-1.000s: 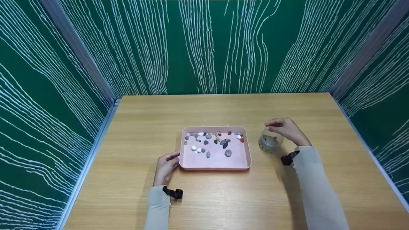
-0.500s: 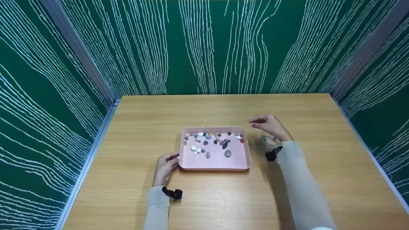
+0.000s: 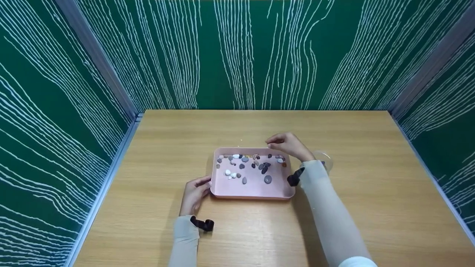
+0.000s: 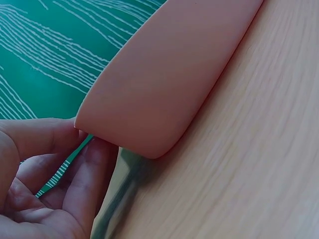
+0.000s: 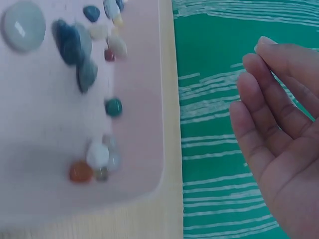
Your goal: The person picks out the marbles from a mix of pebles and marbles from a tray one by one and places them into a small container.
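Observation:
A shallow pink tray (image 3: 255,190) lies on the table with several small pebbles of different colours in it. At its left wall, my left hand (image 3: 193,193) holds the edge between thumb and fingers; the left wrist view shows the fingertips right at the tray corner. My right hand (image 3: 290,145) hovers over the tray's far right rim, its thumb tip close to the index finger. In the right wrist view, the right fingers (image 5: 254,87) are loosely bent and nothing shows between them. A round clear jar (image 3: 327,161) stands right of the tray, partly hidden by the right forearm.
The wooden table (image 3: 237,233) carries tray and jar. Beyond its far edge rises a green wall (image 3: 207,74) with white wavy lines, and similar walls close both sides. Tiny light specks (image 3: 241,140) lie behind the tray.
My right hand has moved left from above the jar to the tray's far right rim. The left hand stays at the tray's left wall.

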Demonstrator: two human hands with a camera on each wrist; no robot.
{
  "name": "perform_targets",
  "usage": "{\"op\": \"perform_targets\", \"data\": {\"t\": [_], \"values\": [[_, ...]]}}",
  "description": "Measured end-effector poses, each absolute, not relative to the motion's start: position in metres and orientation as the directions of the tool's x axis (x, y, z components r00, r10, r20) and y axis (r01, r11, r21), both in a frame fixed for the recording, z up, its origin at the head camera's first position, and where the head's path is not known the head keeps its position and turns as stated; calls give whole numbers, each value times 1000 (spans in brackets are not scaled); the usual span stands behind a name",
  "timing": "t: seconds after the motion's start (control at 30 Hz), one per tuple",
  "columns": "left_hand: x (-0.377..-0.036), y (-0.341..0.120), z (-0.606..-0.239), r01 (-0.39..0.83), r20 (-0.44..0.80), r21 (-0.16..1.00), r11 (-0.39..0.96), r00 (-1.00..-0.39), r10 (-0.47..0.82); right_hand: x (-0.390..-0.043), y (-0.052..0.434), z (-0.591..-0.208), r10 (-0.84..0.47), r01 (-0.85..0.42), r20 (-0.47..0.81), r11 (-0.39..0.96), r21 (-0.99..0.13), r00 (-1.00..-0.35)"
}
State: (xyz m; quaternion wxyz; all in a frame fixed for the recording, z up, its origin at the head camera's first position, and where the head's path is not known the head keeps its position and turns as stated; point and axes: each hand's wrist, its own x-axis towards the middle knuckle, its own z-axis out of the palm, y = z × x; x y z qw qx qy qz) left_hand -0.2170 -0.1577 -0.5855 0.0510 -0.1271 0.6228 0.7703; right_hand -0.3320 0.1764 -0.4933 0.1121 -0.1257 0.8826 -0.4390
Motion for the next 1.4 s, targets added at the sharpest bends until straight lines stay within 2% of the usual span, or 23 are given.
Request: {"op": "perform_targets", "data": {"t": [0.37,0.57,1.13,1.23,1.33,1.4], "values": [[-217,-159,-586,-232,-253,945,-229,-965,-67,-340,137,-503,-391,-162,-88,562,-811,-916],[-218,-160,-585,-241,-265,943,-228,-961,-81,-343,118,-505,-421,-136,-136,555,-820,-897],[-218,-158,-586,-232,-255,948,-218,-963,-84,-345,58,-515,-556,-219,-202,598,-771,-806],[-218,-158,-585,-238,-257,950,-200,-963,-77,-345,47,-518,-587,-282,-184,611,-739,-789],[-219,-158,-586,-244,-262,953,-183,-962,-82,-345,36,-523,-641,-414,-119,615,-671,-759],[-219,-159,-587,-237,-254,955,-178,-964,-81,-345,30,-526,-663,-455,-112,617,-642,-740]]}}
